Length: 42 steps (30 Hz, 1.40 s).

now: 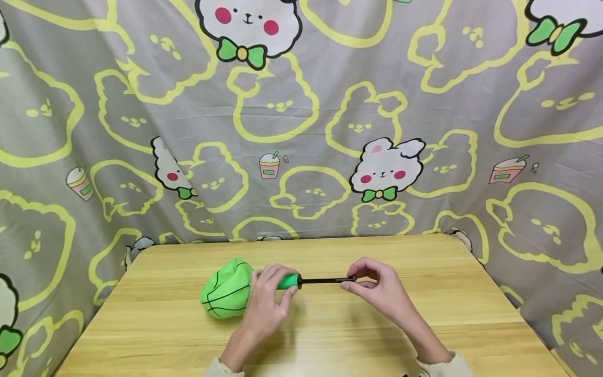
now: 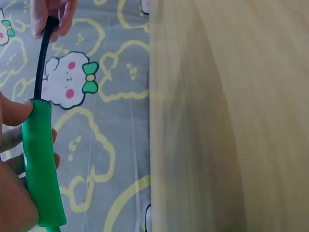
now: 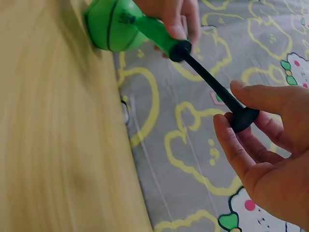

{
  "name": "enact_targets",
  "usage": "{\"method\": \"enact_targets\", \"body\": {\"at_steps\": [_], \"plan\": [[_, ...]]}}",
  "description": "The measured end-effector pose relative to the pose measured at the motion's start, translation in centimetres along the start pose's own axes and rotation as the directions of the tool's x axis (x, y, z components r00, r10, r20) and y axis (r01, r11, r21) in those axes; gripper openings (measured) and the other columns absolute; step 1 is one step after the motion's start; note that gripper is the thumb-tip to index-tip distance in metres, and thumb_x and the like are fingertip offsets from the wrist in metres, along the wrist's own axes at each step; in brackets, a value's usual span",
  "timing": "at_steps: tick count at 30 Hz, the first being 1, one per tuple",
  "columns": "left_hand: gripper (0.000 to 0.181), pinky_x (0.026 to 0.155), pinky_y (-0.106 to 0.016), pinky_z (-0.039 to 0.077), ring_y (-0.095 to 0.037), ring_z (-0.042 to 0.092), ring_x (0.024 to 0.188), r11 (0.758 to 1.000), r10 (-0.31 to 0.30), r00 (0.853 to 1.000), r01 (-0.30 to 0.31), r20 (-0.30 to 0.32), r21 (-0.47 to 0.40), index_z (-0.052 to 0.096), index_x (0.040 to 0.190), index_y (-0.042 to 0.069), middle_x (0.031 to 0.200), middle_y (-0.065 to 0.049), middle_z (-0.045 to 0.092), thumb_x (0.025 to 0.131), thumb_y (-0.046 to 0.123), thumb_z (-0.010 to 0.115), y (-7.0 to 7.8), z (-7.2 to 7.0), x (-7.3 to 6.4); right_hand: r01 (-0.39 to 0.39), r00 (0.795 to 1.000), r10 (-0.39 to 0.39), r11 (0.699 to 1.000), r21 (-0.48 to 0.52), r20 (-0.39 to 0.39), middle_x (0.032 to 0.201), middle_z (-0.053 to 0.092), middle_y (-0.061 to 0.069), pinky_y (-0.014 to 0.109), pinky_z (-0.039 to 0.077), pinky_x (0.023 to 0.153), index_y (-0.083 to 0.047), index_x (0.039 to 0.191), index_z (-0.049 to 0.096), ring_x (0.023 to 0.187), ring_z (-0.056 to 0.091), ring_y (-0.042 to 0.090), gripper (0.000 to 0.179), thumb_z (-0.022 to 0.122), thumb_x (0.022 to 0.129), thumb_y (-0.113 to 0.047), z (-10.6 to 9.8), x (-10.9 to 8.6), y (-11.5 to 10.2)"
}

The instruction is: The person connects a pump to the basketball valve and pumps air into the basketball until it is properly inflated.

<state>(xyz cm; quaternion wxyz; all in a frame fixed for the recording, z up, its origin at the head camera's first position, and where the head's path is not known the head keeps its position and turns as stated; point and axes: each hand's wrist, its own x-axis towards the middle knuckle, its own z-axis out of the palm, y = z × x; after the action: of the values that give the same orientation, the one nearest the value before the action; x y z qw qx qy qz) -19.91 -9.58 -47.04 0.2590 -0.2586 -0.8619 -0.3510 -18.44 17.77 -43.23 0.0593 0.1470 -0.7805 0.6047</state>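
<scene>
A small green hand pump [image 2: 42,159] is held level above the table, its black rod drawn out to the right. My left hand [image 1: 267,303] grips the green barrel, with the thumb near its black collar. My right hand [image 1: 379,290] has its fingers and thumb about the black end knob [image 3: 244,120] of the rod. At the pump's left end is a wrinkled, partly deflated green ball [image 1: 228,290] with black lines. In the right wrist view the pump's tip meets the ball; the exact joint is small and blurred.
The wooden table [image 1: 330,335] spreads beneath both hands. Behind it and along both sides hangs a grey curtain [image 1: 311,152] with yellow outlines and cartoon animals. A small dark object [image 1: 406,375] just shows at the bottom edge of the head view.
</scene>
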Motion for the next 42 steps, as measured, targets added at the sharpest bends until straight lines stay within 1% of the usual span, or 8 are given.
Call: {"method": "enact_targets", "body": {"at_steps": [9,13,17,22,25,29,34,42], "plan": [[0.025,0.094,-0.046,0.034,-0.013,0.059,0.102,1.000,0.004,1.000,-0.004,-0.019,0.000,0.071,0.111,0.018,0.108,0.008,0.068,0.087,0.016,0.076,-0.2,-0.2,0.1,0.018,0.996,-0.019,1.000,0.010,0.087,0.107,0.071,0.016,0.032,0.059,0.079,-0.005,0.104,0.072,0.101,0.072,0.024,0.025,0.085,0.083,-0.008,-1.2,0.2,-0.1],[0.025,0.093,-0.045,0.034,-0.013,0.058,0.100,1.000,0.016,0.999,-0.016,-0.035,-0.007,0.072,0.111,0.017,0.106,0.007,0.068,0.086,0.015,0.076,-0.2,0.1,0.0,0.028,0.998,-0.026,0.999,-0.039,0.052,0.104,0.074,0.009,0.031,0.059,0.078,-0.008,0.103,0.076,0.098,0.073,0.021,0.026,0.087,0.080,-0.011,-1.4,0.3,0.0],[0.026,0.092,-0.046,0.034,-0.013,0.058,0.100,0.999,0.029,0.999,-0.029,-0.040,-0.016,0.073,0.111,0.015,0.106,0.006,0.069,0.085,0.014,0.076,0.1,0.5,0.0,0.007,1.000,-0.007,1.000,-0.027,0.009,0.099,0.076,0.007,0.032,0.059,0.076,-0.008,0.099,0.078,0.093,0.075,0.020,0.026,0.089,0.077,-0.009,-1.3,0.2,0.1],[0.027,0.091,-0.046,0.034,-0.013,0.056,0.098,0.999,0.033,0.998,-0.034,-0.046,-0.018,0.073,0.110,0.015,0.106,0.006,0.069,0.083,0.012,0.076,0.4,0.8,0.0,0.004,1.000,-0.004,1.000,0.027,0.000,0.098,0.076,0.011,0.033,0.060,0.075,-0.003,0.099,0.077,0.090,0.075,0.023,0.027,0.089,0.075,-0.003,-0.1,0.1,0.4],[0.027,0.091,-0.046,0.034,-0.013,0.056,0.096,0.999,0.039,0.998,-0.040,-0.052,-0.007,0.074,0.108,0.015,0.104,0.007,0.068,0.082,0.012,0.077,0.5,0.9,-0.1,0.003,1.000,-0.003,0.999,0.045,-0.009,0.098,0.076,0.012,0.032,0.060,0.075,-0.004,0.098,0.077,0.090,0.075,0.022,0.027,0.090,0.074,-0.005,0.7,-0.1,0.6],[0.027,0.090,-0.046,0.034,-0.012,0.054,0.094,0.999,0.054,0.997,-0.053,-0.053,0.013,0.074,0.107,0.015,0.101,0.007,0.067,0.081,0.013,0.078,0.6,1.0,-0.2,0.041,0.999,-0.039,0.998,0.050,-0.031,0.096,0.076,0.011,0.031,0.060,0.075,-0.005,0.097,0.077,0.089,0.075,0.023,0.026,0.090,0.074,-0.005,1.8,-0.2,0.8],[0.027,0.089,-0.045,0.034,-0.011,0.053,0.093,0.998,0.060,0.997,-0.059,-0.040,0.017,0.074,0.107,0.016,0.099,0.009,0.064,0.080,0.013,0.077,0.7,1.1,-0.3,0.092,0.994,-0.089,0.994,0.063,-0.056,0.096,0.076,0.013,0.033,0.060,0.077,-0.003,0.096,0.077,0.089,0.075,0.024,0.026,0.090,0.074,-0.004,2.8,-0.3,1.2],[0.029,0.090,-0.045,0.033,-0.011,0.052,0.094,0.998,0.057,0.998,-0.056,-0.009,0.014,0.073,0.107,0.018,0.099,0.010,0.062,0.079,0.010,0.078,0.9,1.1,-0.5,0.095,0.993,-0.087,0.990,0.104,-0.083,0.095,0.077,0.013,0.035,0.060,0.077,0.000,0.096,0.077,0.088,0.075,0.022,0.025,0.089,0.073,0.001,4.4,-0.5,1.7]]}}
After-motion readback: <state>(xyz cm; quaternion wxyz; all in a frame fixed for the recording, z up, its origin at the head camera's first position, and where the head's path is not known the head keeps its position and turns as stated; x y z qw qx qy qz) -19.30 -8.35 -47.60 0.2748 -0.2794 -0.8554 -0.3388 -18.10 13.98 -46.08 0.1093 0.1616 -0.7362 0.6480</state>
